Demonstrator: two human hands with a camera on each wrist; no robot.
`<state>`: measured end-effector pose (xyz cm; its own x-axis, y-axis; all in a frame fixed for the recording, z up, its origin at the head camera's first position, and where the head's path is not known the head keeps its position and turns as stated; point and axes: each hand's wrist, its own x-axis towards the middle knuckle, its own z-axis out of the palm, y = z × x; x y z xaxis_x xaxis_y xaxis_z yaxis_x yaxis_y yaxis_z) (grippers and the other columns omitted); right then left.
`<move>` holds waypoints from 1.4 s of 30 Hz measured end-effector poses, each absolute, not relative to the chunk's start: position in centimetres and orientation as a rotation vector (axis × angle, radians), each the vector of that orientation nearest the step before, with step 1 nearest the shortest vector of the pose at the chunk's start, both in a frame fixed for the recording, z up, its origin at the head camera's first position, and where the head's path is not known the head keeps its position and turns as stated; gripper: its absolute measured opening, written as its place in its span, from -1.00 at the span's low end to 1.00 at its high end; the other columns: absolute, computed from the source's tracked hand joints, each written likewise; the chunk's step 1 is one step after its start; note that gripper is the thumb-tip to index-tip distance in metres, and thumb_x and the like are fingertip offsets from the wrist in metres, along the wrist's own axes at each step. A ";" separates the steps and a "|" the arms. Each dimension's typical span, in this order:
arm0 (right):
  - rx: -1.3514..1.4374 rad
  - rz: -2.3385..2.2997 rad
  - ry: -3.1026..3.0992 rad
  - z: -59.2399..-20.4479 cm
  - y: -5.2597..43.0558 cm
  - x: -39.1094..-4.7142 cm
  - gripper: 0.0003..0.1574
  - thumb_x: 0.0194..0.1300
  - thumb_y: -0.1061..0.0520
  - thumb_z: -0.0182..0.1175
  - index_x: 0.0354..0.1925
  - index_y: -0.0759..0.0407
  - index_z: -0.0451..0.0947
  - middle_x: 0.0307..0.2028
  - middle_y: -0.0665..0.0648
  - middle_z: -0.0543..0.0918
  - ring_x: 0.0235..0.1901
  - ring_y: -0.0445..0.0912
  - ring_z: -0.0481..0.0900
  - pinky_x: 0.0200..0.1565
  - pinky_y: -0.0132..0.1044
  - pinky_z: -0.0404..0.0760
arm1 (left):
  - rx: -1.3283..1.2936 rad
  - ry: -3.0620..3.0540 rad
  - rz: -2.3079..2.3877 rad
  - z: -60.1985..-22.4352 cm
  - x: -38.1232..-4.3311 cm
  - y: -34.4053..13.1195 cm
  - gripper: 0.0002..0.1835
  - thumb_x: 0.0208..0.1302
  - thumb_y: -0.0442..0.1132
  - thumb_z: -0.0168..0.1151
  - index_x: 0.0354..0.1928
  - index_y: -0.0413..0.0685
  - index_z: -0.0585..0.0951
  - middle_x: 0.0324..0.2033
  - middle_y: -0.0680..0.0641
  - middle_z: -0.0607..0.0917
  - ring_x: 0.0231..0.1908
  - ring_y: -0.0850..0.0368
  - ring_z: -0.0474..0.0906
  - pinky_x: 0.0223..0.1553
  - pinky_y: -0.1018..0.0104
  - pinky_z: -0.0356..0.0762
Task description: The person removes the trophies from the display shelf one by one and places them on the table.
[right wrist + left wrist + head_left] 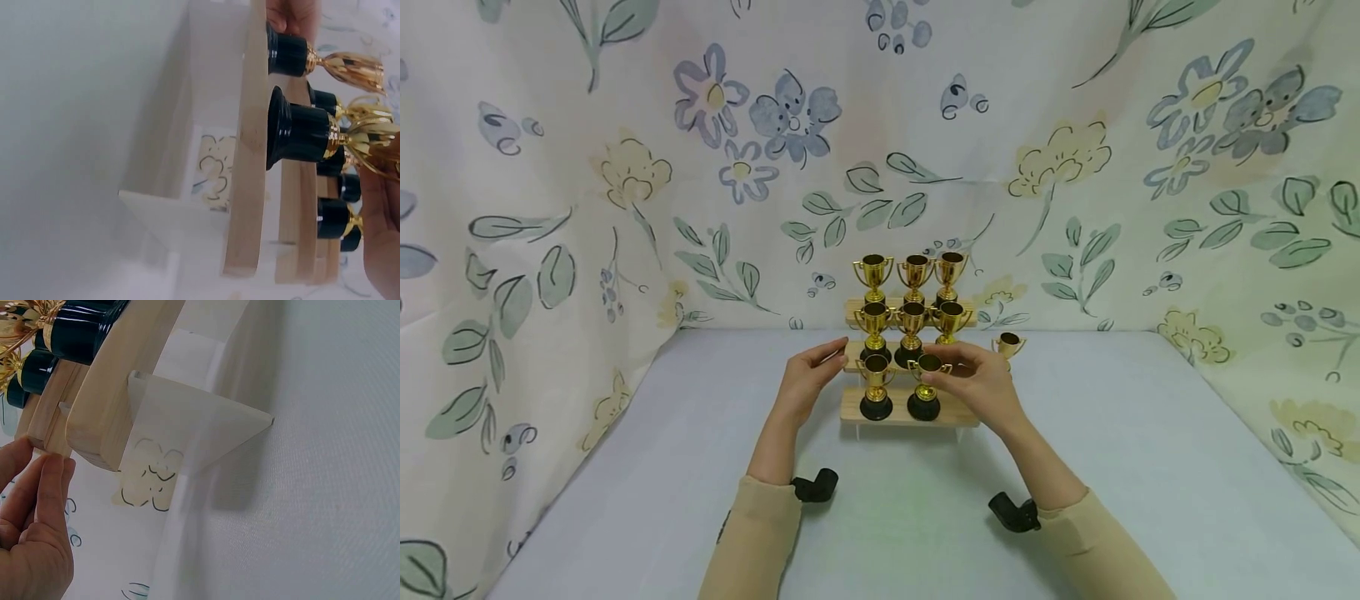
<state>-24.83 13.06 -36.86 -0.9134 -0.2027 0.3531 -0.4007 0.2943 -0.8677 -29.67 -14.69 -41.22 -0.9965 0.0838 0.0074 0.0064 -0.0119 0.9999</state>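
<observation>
A tiered wooden display stand (958, 408) holds several small gold trophy cups on black bases. At its left end my left hand (803, 385) pinches the tip of the middle tier (47, 434) between thumb and fingers. My right hand (981, 390) grips a trophy (924, 406) by its gold cup, on the lowest tier. In the right wrist view that trophy's black base (303, 132) sits at the board, and the fingers (381, 231) partly cover the cup. Beside it on the same tier stands another trophy (876, 406).
Three trophies stand on the top tier, including one at its left (873, 271); three more stand on the middle tier. A further trophy (1009, 342) shows behind my right hand, right of the stand. White supports (200, 412) hold the boards. Floral cloth (880, 150) hangs behind the white tabletop (715, 417).
</observation>
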 end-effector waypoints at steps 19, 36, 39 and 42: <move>0.550 1.626 -2.413 -36.7 17.0 -25.1 -0.52 0.16 0.07 0.45 0.07 0.09 0.67 -0.01 0.21 0.71 -0.23 -0.34 0.71 -0.15 -0.42 0.74 | 0.075 2.173 2.198 -41.2 -29.5 -14.6 -0.53 0.41 -0.31 0.17 0.35 -0.15 0.47 0.38 -0.16 0.46 0.37 -0.03 0.40 0.41 0.20 0.41; 0.483 1.615 -2.354 -35.9 21.5 -25.1 -0.51 0.20 0.15 0.41 0.09 0.29 0.63 -0.17 -0.42 0.69 -0.18 -0.40 0.69 -0.13 -0.53 0.71 | 0.093 2.164 2.192 -41.1 -29.5 -14.7 -0.52 0.42 -0.30 0.16 0.36 -0.14 0.45 0.39 -0.14 0.45 0.37 0.00 0.40 0.40 0.25 0.41; 0.469 1.591 -2.357 -35.6 22.3 -25.1 -0.51 0.21 0.13 0.41 0.09 0.27 0.63 -0.17 -0.43 0.69 -0.19 -0.41 0.69 -0.13 -0.54 0.71 | 0.090 2.165 2.189 -41.1 -29.5 -14.7 -0.52 0.43 -0.30 0.15 0.36 -0.14 0.45 0.39 -0.15 0.45 0.35 0.02 0.42 0.39 0.27 0.42; 0.452 1.555 -2.362 -35.3 23.2 -25.0 -0.51 0.22 0.13 0.40 0.09 0.27 0.63 -0.18 -0.43 0.68 -0.20 -0.41 0.69 -0.14 -0.55 0.70 | 0.088 2.160 2.192 -41.0 -29.4 -14.6 -0.52 0.43 -0.31 0.15 0.36 -0.14 0.45 0.39 -0.15 0.45 0.34 0.03 0.43 0.38 0.29 0.43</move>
